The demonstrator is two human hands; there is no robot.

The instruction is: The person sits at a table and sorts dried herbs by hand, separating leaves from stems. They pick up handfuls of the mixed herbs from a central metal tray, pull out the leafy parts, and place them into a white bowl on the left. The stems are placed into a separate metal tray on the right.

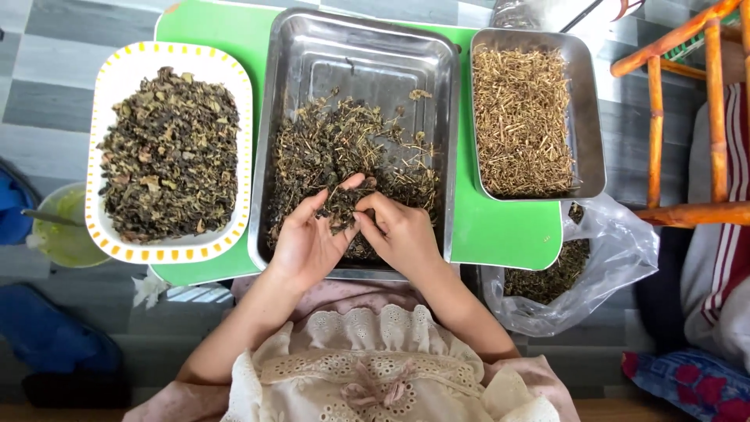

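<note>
A large steel tray (pixel 312 47) in the middle holds a loose heap of dark dried herbs (pixel 344 148). My left hand (pixel 308 238) and my right hand (pixel 398 230) meet over the tray's near side, both pinching the same small clump of herbs between the fingers. Left of the tray, a white dish with a yellow-dotted rim (pixel 117 70) is piled with dark dried leaves (pixel 170 156). To the right, a smaller steel tray (pixel 590 117) is filled with pale yellow stems (pixel 519 121).
All three containers rest on a small green table (pixel 500 234). A clear plastic bag (pixel 617 258) of dried herbs lies at its right corner. An orange wooden chair (pixel 680 125) stands at right, a cup of green liquid (pixel 66 230) at left.
</note>
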